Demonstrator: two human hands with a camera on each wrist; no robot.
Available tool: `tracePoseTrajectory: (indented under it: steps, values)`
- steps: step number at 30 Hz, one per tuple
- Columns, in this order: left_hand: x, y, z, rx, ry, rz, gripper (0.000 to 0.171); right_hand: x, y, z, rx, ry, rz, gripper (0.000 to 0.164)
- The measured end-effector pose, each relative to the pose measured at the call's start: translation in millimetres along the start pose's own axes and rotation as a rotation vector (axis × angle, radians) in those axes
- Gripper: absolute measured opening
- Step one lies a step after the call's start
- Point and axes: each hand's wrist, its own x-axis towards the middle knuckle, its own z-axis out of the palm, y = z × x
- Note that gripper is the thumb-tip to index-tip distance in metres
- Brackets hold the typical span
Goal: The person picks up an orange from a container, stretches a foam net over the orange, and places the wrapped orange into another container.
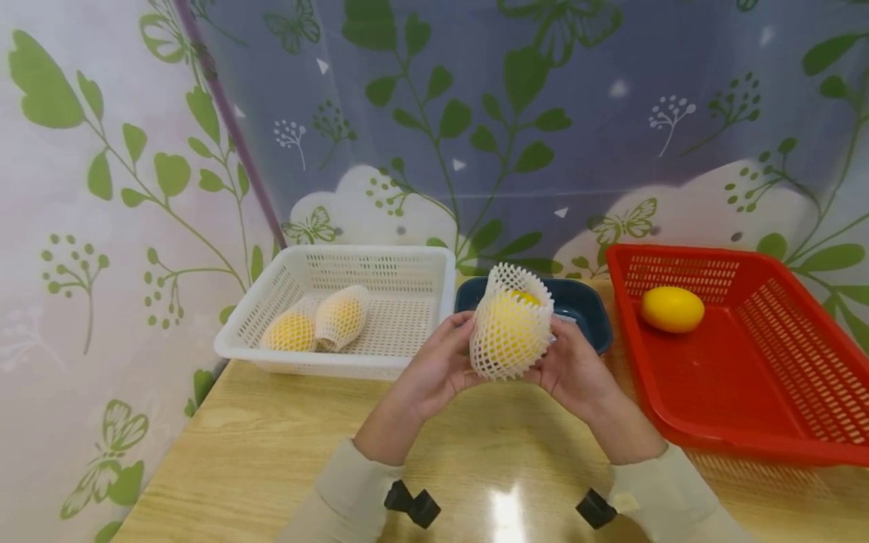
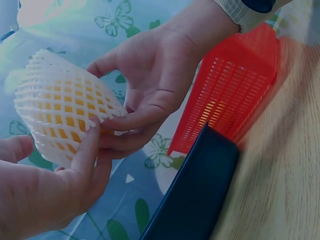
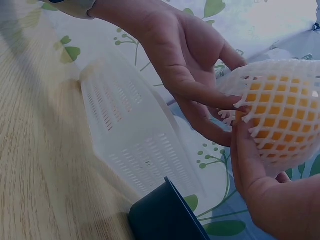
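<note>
Both hands hold up a yellow oval fruit [image 1: 523, 298] in a white foam net sleeve [image 1: 509, 335], above the table's middle. My left hand [image 1: 437, 369] grips the left side, and my right hand [image 1: 573, 369] the right side. In the left wrist view, fingertips of both hands meet at the lower edge of the net [image 2: 65, 110]. A bit of bare yellow skin shows near the upper end of the sleeve, whose loose mesh stands up beyond the fruit. The right wrist view shows the fruit [image 3: 280, 110] filling the mesh.
At the left, a white basket [image 1: 434, 302] holds two netted yellow fruits [image 1: 342, 317]. A red basket [image 1: 720, 385] at the right contains one bare yellow fruit [image 1: 672, 309]. Behind the hands sits a dark blue bin [image 1: 591, 309], partly hidden. Patterned cloth [image 1: 407, 113] hangs behind the wooden table [image 1: 271, 437].
</note>
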Motion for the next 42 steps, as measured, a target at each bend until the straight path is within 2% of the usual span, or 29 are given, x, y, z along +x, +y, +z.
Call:
tracePoseTrajectory:
  steps: [12, 16, 22, 27, 31, 34, 37, 39, 42]
  values:
    - [-1.9, 1.5, -0.9, 0.009, -0.009, -0.020, 0.054, 0.5, 1.0, 0.7, -0.050, 0.100, 0.051, 0.024]
    - [-2.2, 0.5, -0.7, 0.006, -0.003, -0.004, 0.044, -1.0, 1.9, 0.8, -0.042, 0.085, 0.051, 0.025]
    - [-0.1, 0.7, 0.6, -0.032, 0.029, 0.012, 0.025, -2.1, -0.2, 3.6, -0.019, 0.126, 0.083, 0.032]
    - [-0.5, 0.7, 0.6, -0.056, 0.034, 0.000, 0.025, -0.7, 1.4, 2.9, 0.016, 0.088, 0.041, 0.036]
    - [0.0, -1.1, 0.4, 0.005, 0.044, 0.011, 0.027, -1.1, 2.4, 3.0, 0.047, 0.107, 0.029, 0.034]
    - [0.7, -2.6, -0.5, 0.153, 0.065, 0.062, 0.034, -2.0, 2.9, 3.6, 0.060, 0.129, 0.018, 0.033]
    - [0.7, -3.5, -1.1, 0.326, 0.086, 0.160, 0.042, -2.8, 3.3, 3.8, 0.079, 0.134, 0.008, 0.033]
    - [0.2, -3.6, -1.0, 0.390, 0.086, 0.236, 0.045, -3.3, 3.4, 3.9, 0.093, 0.131, 0.011, 0.033]
    - [-1.2, -3.8, 0.3, 0.430, 0.039, 0.340, 0.046, -4.7, 3.3, 4.4, 0.118, 0.130, 0.035, 0.033]
